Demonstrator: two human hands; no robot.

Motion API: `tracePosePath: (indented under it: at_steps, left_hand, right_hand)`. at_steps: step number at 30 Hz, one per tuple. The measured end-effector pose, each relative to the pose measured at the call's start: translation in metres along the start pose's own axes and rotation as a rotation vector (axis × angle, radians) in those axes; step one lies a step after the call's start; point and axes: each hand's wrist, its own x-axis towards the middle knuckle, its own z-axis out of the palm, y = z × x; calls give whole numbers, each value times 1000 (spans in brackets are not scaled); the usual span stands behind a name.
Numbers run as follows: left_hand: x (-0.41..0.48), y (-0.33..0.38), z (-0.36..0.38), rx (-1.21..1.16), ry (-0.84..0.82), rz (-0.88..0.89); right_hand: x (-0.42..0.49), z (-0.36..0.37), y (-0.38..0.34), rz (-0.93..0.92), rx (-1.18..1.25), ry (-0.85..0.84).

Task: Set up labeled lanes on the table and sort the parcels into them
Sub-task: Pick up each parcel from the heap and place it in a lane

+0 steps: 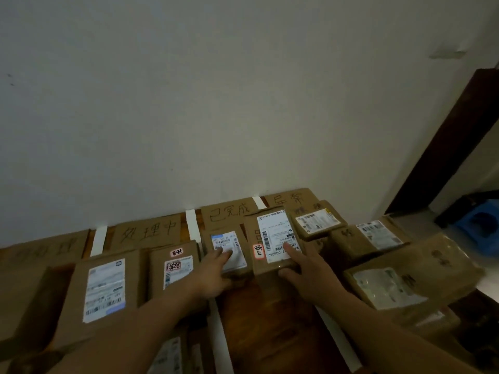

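Note:
White tape strips (192,224) divide the wooden table (259,319) into lanes, and handwritten cardboard signs (229,213) lean on the wall at the head of each lane. My left hand (213,273) rests with straight fingers on a small brown parcel (229,240) in the third lane. Beside it lies a bigger parcel with a long white label (272,238). My right hand (307,271) presses on that parcel's near right corner, thumb along its front edge. Two parcels (172,268) lie in the lane to the left.
Several more brown parcels (370,238) crowd the right lane, and a plastic-wrapped one (388,287) overhangs the table's right edge. A large flat parcel (105,290) lies at the near left. A blue stool (480,222) stands on the floor at the far right by a dark door frame.

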Motion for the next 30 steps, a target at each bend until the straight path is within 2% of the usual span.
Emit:
tracePosePath:
  at_steps: [5, 10, 14, 21, 26, 30]
  left_hand:
    - [40, 6, 20, 293, 76, -115]
    - [58, -9, 38, 323, -13, -183]
    - [59, -16, 47, 339, 7, -208]
    - [57, -12, 43, 377, -39, -217]
    - [61, -7, 32, 385, -103, -219]
    - [56, -2, 7, 359, 35, -200]
  right_hand:
    - [30, 0, 19, -78, 41, -64]
    - [55, 7, 32, -89, 108, -105]
    - [70, 12, 30, -65, 171, -119]
    - [88, -3, 29, -135, -298, -194]
    - [99, -8, 22, -90, -378, -288]
    - [107, -20, 11, -129, -463, -350]
